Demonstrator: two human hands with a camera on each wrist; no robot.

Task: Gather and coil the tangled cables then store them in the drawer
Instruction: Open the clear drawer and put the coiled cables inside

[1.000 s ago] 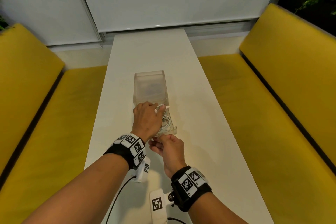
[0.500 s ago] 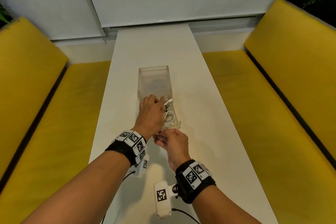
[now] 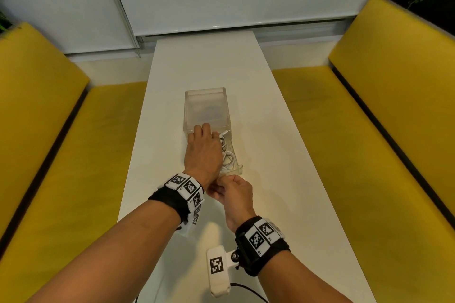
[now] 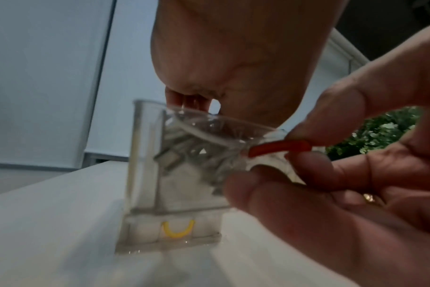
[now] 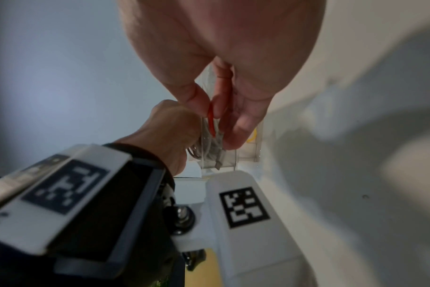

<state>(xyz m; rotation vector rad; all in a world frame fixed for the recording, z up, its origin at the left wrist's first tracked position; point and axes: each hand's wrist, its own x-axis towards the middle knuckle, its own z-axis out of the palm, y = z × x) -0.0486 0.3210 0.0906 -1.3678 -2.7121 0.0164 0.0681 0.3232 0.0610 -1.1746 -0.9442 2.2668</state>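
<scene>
On my left runs a yellow bench [image 3: 61,135], beside the long white table [image 3: 290,179]. My left hand [image 3: 203,152] lies palm down over the pulled-out clear drawer [image 3: 237,170], covering the white cables [image 3: 227,157] coiled inside; its fingertips reach the mouth of the clear plastic housing [image 3: 205,103] the drawer slides out of. Whether those fingers curl round the cables or only press on them I cannot tell, since the back of the hand hides them from above and the wrist view shows only my palm. Just nearer me, my right hand [image 3: 234,194] is at the drawer's front edge, thumb and forefinger pinching a small red loop [image 4: 280,148] at the front wall. Through that wall the left wrist view shows grey-white cable and a plug end bunched up. A yellow loop [image 4: 177,230] shows on a lower drawer front under it. A second yellow bench [image 3: 369,142] lines my right.
</scene>
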